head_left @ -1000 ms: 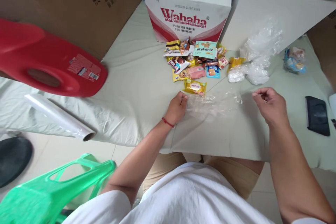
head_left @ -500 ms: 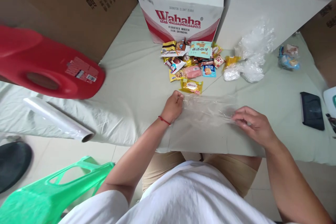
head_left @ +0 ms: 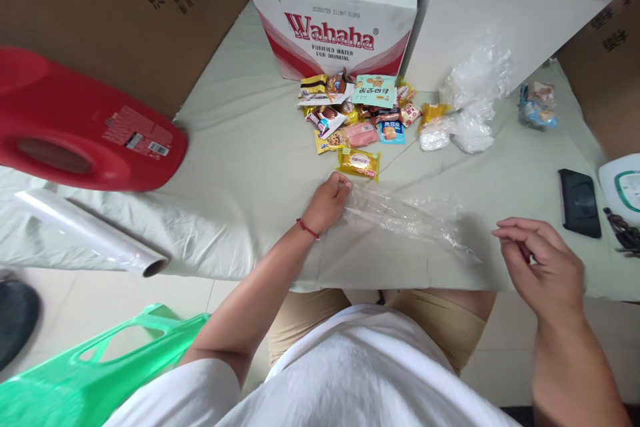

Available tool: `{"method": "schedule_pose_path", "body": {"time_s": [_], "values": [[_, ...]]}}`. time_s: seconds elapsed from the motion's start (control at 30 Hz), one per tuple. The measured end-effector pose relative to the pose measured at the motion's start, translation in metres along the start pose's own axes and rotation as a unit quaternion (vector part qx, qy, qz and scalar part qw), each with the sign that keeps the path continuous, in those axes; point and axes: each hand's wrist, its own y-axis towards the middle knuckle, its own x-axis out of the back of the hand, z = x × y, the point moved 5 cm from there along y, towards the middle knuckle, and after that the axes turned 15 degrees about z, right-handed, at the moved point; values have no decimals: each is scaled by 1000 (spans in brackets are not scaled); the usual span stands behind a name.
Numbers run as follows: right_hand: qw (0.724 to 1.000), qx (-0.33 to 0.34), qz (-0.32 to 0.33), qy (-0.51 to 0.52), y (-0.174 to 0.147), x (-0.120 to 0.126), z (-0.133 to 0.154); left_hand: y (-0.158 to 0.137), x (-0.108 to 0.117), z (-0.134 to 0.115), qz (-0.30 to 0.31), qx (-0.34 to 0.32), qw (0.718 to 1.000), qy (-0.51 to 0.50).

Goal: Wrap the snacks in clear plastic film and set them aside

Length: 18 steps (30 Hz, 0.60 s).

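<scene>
My left hand (head_left: 327, 201), a red cord around its wrist, is closed in a pinch on one end of a clear plastic film (head_left: 410, 217). The crumpled film stretches to the right over the green cloth and tapers to a loose corner. Apart from that corner, to its right, my right hand (head_left: 543, 263) holds nothing, its fingers bent loosely and the thumb separate. Just beyond my left hand lies a yellow-wrapped snack (head_left: 359, 163). Behind it is a pile of several packaged snacks, among them a light green packet (head_left: 374, 91) and a blue packet (head_left: 392, 132).
A Wahaha carton (head_left: 333, 27) stands behind the snacks. Bunched clear plastic (head_left: 475, 100) lies right of them, with a black phone (head_left: 579, 203) farther right. At left are a red jug (head_left: 100, 127), a roll of film (head_left: 90, 230) and a green plastic stool (head_left: 110, 360).
My right hand has let go of the film and moved right, away from it. The film's right end now lies loose. My left hand keeps its pinch, and the view has shifted slightly.
</scene>
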Motion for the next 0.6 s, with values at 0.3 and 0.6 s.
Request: {"method": "schedule_pose_path", "body": {"time_s": [0.3, 0.6], "values": [[953, 227, 144, -143, 37, -89, 96, 1, 1, 0, -3, -7, 1000, 3], [966, 215, 140, 38, 25, -96, 121, -2, -5, -4, 52, 33, 994, -89]]}}
